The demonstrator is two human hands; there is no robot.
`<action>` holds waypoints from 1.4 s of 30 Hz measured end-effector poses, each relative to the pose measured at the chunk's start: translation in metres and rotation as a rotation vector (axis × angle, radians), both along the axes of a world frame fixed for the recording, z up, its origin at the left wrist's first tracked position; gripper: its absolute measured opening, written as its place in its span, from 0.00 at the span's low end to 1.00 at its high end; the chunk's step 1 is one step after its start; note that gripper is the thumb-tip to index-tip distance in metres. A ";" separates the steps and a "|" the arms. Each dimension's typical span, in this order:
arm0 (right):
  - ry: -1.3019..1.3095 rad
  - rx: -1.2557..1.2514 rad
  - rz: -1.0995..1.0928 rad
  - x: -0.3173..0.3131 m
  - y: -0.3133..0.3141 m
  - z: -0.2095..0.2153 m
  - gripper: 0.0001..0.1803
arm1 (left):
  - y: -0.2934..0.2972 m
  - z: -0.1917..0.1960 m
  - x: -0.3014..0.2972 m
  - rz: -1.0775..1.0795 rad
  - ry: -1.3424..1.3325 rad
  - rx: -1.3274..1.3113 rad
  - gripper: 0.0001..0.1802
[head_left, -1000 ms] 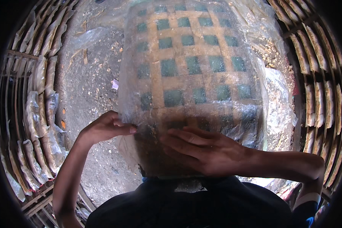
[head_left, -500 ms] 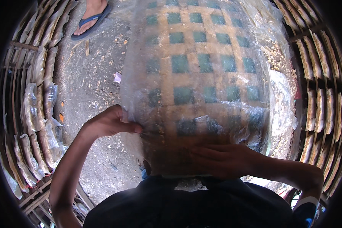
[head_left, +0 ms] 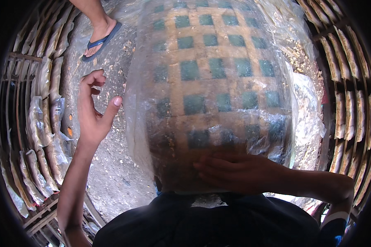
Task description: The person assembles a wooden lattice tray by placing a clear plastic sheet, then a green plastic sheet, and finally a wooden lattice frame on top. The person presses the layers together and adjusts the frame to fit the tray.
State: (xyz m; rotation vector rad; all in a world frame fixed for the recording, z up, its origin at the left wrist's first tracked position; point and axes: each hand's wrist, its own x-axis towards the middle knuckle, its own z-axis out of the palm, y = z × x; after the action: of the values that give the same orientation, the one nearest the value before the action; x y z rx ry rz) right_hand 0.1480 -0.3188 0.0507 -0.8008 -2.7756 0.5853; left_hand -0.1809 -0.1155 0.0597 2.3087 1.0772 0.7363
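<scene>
A clear plastic sheet (head_left: 138, 136) covers a long board with a lattice of tan strips (head_left: 202, 84) over green squares. My left hand (head_left: 94, 109) is off the sheet, over the floor just left of its edge. Its fingers are curled loosely with the thumb apart, and nothing is in them. Near the front end of the board, my right hand (head_left: 235, 173) rests on the plastic with its fingers stretched out to the left. That end lies in shadow, so the fingertips show dimly.
Slatted racks (head_left: 41, 119) holding plastic-wrapped strips stand at my left, with similar racks (head_left: 348, 90) at my right. Another person's foot in a blue flip-flop (head_left: 101, 41) is on the grey, crumb-strewn floor (head_left: 119, 164). Crumpled plastic (head_left: 307, 111) lies along the board's right side.
My left hand has let go of the sheet's left edge and moved up and left, opening. My right hand has slid slightly left. The other person's foot has shifted slightly toward me.
</scene>
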 end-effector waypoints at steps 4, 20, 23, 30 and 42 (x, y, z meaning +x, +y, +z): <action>-0.005 -0.063 0.010 -0.002 0.002 0.005 0.28 | -0.029 0.015 0.031 -0.475 0.266 0.391 0.31; 0.317 -0.462 -0.199 0.011 -0.008 -0.002 0.19 | -0.073 -0.014 0.036 -0.723 0.079 0.029 0.15; 0.409 -0.300 -0.189 0.013 -0.009 -0.013 0.17 | -0.069 -0.015 0.040 -0.784 0.054 0.132 0.15; 0.805 -0.433 -0.909 0.111 0.038 0.039 0.16 | -0.072 -0.019 0.034 -0.766 0.122 0.131 0.19; -0.311 0.223 -1.371 0.230 0.038 -0.002 0.11 | -0.096 -0.001 0.083 -1.017 0.281 0.084 0.21</action>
State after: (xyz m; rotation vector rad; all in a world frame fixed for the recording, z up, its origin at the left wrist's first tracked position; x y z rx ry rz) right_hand 0.3778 -0.2810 0.0484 -2.4147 -1.7036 -0.1360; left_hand -0.0979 -0.2114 0.0590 2.6257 -0.1304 0.0477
